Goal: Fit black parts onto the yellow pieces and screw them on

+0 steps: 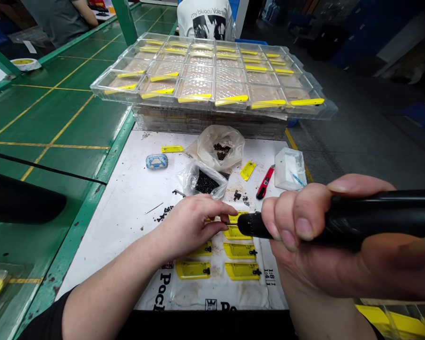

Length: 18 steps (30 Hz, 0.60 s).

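"Flat yellow plastic piece [236,233], top of the right-hand column: how does it lie?"

"On the white-covered desk [102,236], long axis left to right, nearly parallel to the black cylindrical tool [354,218]."

"Who has the tool?"

"The right grip [317,267], wrapped round its body. The nose points left, the thin metal bit [232,224] over the piece's far edge; contact is unclear."

"And the left grip [194,222]?"

"Thumb and fingertips bunched by the bit's end. Whether they pinch anything, I can't tell."

"Which is nearer the piece?"

"The left, fingertips right there; the right stands off by the tool's nose."

"Farther out?"

"The clear bag of small black parts [205,183], then the cloudy bag of brown bits [233,141], then the clear compartmented tray [197,88]."
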### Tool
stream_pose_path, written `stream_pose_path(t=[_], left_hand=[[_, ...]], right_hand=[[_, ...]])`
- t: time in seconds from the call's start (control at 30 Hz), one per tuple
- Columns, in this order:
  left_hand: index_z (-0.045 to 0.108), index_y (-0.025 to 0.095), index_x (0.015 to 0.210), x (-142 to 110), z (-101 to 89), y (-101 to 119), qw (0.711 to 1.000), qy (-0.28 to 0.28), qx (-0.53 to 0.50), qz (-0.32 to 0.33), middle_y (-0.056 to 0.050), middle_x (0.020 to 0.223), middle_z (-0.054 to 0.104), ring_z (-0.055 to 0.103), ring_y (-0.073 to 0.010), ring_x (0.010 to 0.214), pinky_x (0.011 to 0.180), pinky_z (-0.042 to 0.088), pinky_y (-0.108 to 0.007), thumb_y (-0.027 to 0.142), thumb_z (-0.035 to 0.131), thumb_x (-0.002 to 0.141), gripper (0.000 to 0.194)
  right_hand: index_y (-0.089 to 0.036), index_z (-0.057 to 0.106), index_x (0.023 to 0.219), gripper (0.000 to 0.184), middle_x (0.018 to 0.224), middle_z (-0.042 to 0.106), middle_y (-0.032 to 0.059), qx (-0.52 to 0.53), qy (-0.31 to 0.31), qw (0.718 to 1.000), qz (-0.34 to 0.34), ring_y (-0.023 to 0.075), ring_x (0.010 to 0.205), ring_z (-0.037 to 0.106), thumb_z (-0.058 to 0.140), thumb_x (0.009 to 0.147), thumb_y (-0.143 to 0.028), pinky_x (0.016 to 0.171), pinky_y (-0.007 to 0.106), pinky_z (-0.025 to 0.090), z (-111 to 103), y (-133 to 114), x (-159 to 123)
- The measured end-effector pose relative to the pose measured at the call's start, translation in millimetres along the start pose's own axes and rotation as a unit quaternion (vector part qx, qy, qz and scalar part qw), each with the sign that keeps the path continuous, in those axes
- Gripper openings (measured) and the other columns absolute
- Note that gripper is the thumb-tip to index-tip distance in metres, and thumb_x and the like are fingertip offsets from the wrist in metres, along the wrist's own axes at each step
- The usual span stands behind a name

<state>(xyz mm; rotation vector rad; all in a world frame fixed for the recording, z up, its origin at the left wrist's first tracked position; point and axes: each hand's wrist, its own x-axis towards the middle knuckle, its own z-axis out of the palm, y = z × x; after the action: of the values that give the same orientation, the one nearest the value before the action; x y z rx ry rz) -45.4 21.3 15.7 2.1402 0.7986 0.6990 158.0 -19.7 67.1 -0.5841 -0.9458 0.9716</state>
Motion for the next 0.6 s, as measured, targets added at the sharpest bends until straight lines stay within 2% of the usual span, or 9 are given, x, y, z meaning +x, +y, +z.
stream_pose_path(t=[0.23, 0.4, 0.6], left_hand=[[0.082, 0.020, 0.125, -0.6, -1.1, 0.8, 0.999, 0.001, -0.034, -0.010, -0.003, 0.104, 0.086, 0.078, -0.0188, 0.097, 0.090, 0.062, -0.032, 0.012, 0.076, 0.100, 0.027], [0.082, 0.020, 0.123, 0.1, -2.5, 1.0, 0.998, -0.009, -0.064, -0.018, -0.003, 0.104, 0.086, 0.080, -0.0174, 0.094, 0.087, 0.062, -0.029, 0.013, 0.077, 0.100, 0.025], [0.082, 0.021, 0.124, 0.4, -3.1, 1.2, 0.998, -0.006, -0.056, -0.004, -0.004, 0.103, 0.086, 0.080, -0.0182, 0.095, 0.090, 0.063, -0.031, 0.016, 0.076, 0.101, 0.024]], right_hand=[[-0.031, 0.079, 0.110, 0.034, 0.062, 0.061, -0.0050, -0.009, -0.010, 1.000, 0.010, 0.0116, 0.040, 0.046, 0.085, 0.092, -0.059, 0.042, 0.035, 0.048, -4.8, -3.5, -1.1], [-0.030, 0.079, 0.109, 0.031, 0.062, 0.061, -0.0052, -0.007, 0.001, 1.000, 0.015, 0.0123, 0.039, 0.046, 0.088, 0.091, -0.054, 0.042, 0.037, 0.049, -6.8, -5.1, -1.6], [-0.030, 0.078, 0.111, 0.040, 0.063, 0.062, -0.0045, -0.002, -0.019, 1.000, 0.016, 0.0120, 0.040, 0.047, 0.082, 0.094, -0.065, 0.042, 0.036, 0.049, -8.0, -6.8, -0.7]])
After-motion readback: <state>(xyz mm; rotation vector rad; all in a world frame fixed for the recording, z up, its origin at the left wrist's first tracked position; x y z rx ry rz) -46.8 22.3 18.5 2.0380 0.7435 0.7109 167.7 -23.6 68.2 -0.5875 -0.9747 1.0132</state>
